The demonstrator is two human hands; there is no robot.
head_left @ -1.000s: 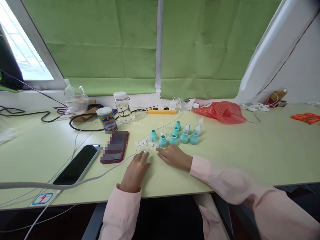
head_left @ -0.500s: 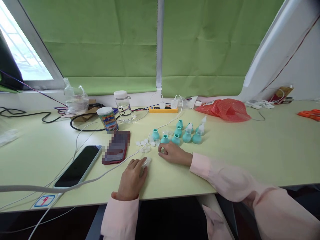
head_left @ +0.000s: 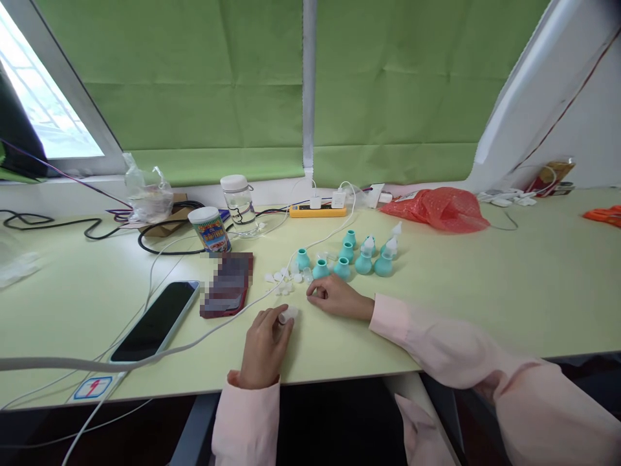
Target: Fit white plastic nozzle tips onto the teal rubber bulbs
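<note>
Between the thumb and fingers of my left hand (head_left: 264, 343) is a small translucent white plastic cup-like piece (head_left: 290, 314), held just over the table near its front. My right hand (head_left: 339, 299) rests on the table with fingers curled and tips together; whether a small part is in them I cannot make out. Just beyond it stand several open-necked teal rubber bulbs (head_left: 321, 269). To their right, some teal bulbs (head_left: 383, 264) carry clear white nozzles. Small white plastic parts (head_left: 284, 288) lie scattered left of the bulbs.
A white cable (head_left: 208, 333) crosses the table near my left hand. Two phones (head_left: 156, 320) lie at left, behind them a printed canister (head_left: 211, 233) and a clear bottle (head_left: 239, 210). A yellow power strip (head_left: 317, 212) and red bubble wrap (head_left: 439, 210) sit at the back.
My left hand has moved slightly right, and the plastic piece in it has turned so its round end shows more. My right hand has stayed almost in place, its fingertips drawn closer together.
</note>
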